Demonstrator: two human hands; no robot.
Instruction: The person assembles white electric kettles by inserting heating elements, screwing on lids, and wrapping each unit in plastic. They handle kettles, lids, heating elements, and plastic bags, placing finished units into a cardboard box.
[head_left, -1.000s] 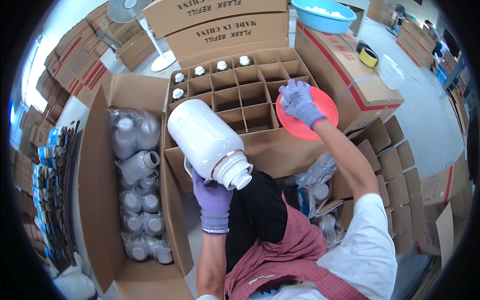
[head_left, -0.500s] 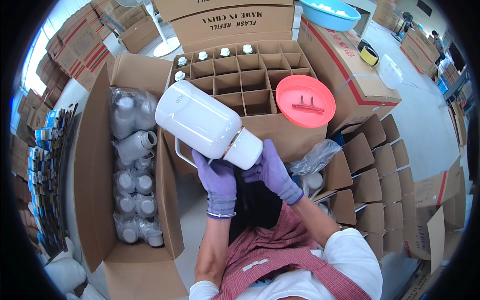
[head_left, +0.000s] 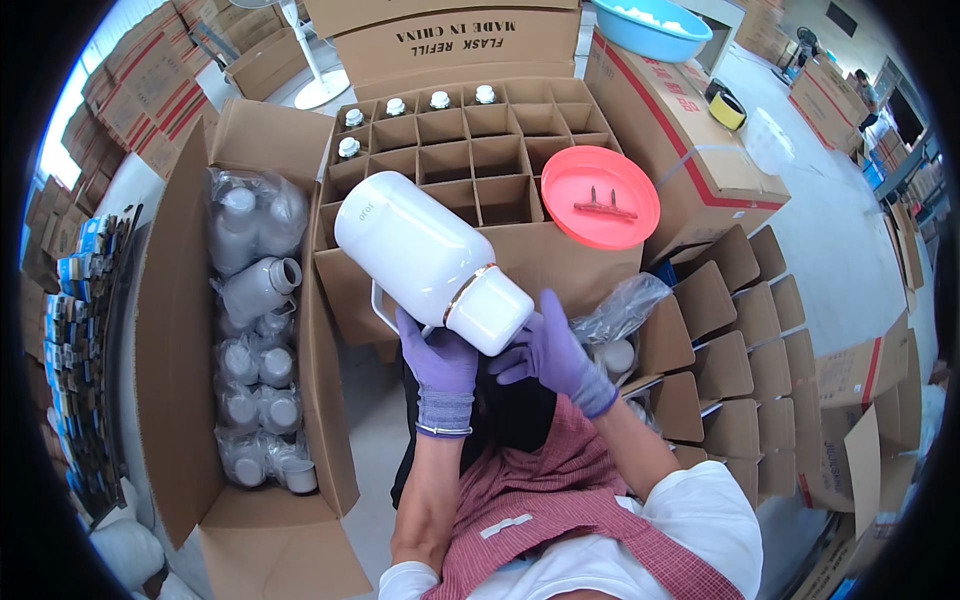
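Observation:
A glossy white vacuum flask (head_left: 420, 245) lies tilted in front of me, its base up to the left. Its white cup lid (head_left: 490, 310), with a gold-coloured band at the joint, points down to the right. In a purple glove, my left hand (head_left: 438, 365) holds the flask from below by its neck and handle (head_left: 380, 305); the underside fingers are hidden. My right hand (head_left: 555, 350), gloved too, is beside the cup lid with fingers spread and no grip on it. Whether its fingertips touch the lid, I cannot tell.
Ahead stands a divided carton (head_left: 445, 160) with several capped silvery refills. A red round tray (head_left: 600, 215) with a small red tool rests on its right corner. An open carton (head_left: 325, 420) of bagged white flask parts is left; cardboard dividers (head_left: 735, 370) stand right.
The flask has shifted slightly right and down in the view. My right hand's fingers have spread and come out from behind the lid, and the hand is a little further right.

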